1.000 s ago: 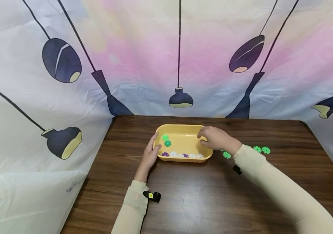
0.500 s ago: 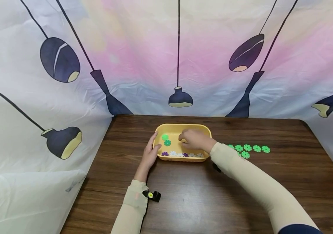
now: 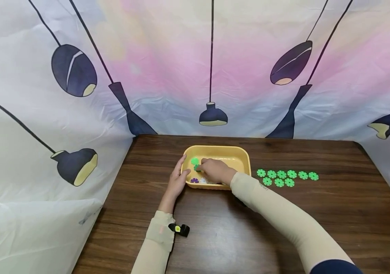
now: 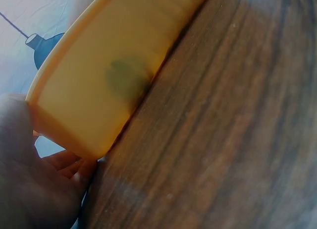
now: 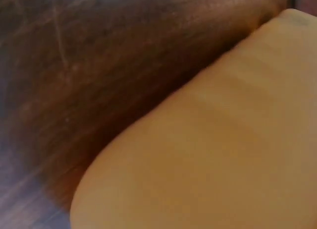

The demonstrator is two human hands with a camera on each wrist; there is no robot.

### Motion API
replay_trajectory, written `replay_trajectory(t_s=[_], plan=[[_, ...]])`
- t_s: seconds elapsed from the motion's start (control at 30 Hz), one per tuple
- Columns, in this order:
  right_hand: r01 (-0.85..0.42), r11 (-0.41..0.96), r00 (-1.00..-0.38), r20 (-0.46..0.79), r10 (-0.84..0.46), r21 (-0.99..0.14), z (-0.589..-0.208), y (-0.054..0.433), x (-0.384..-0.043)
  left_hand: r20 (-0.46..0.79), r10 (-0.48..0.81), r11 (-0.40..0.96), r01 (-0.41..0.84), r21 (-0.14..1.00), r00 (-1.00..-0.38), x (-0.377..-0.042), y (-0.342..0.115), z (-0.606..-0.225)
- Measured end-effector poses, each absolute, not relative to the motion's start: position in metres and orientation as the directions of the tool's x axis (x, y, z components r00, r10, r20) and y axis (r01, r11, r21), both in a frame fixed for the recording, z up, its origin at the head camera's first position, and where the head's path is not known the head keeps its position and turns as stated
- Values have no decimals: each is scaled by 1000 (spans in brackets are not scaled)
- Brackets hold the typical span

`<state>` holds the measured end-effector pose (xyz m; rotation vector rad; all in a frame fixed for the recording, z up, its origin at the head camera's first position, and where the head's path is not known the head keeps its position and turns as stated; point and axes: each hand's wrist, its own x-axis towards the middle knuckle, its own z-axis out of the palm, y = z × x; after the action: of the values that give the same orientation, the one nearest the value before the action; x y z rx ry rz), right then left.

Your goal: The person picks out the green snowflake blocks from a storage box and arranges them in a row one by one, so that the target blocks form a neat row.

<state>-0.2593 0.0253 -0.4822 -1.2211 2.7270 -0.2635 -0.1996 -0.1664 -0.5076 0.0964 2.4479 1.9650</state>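
In the head view, my left hand [image 3: 177, 180] grips the left end of a yellow plastic tray [image 3: 236, 150], thumb over the rim and fingers along the outer side. The left wrist view shows the same hand [image 4: 39, 174] at the tray's corner. My right hand [image 3: 215, 170] reaches down inside the tray with curled fingers. Its fingertips overlap a dark green snowflake disc [image 3: 196, 167]; I cannot tell whether they pinch it. Just behind lies a light green snowflake disc [image 3: 194, 161]. A purple disc [image 3: 194, 180] and a white disc [image 3: 203, 180] lie along the tray's near side, others hidden by the hand.
To the right of the tray, several green discs [image 3: 282, 174] lie in two rows on the brown wooden table [image 3: 215, 228]. A printed cloth [image 3: 167, 76] hangs behind the table's far edge. The tray's side fills much of the right wrist view.
My right hand has moved left across the tray, from its right end to the dark green disc. The green discs on the table have come fully into view. The left hand keeps its hold.
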Motion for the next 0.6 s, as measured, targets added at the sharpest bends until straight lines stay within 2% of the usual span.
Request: replay_trajectory(t_s=[0.07,0.17,0.43,0.6], plan=[[-707,676,-679,-67,-731,-209,-483,25,-258,44,55,213,55,976,-998,-195,-165,-499],[-683,683,-692,-72,-719,-259,-481,30,-259,60,57,206,70,976,-997,-190,-163,-493],[-630,656,-682,-108,-723,-415,-471,55,-260,71,58,188,81,979,-996,-191,-163,-494],[-653,625,-658,-88,-748,-427,-470,66,-261,80,57,178,89,980,-995,-190,-163,-495]])
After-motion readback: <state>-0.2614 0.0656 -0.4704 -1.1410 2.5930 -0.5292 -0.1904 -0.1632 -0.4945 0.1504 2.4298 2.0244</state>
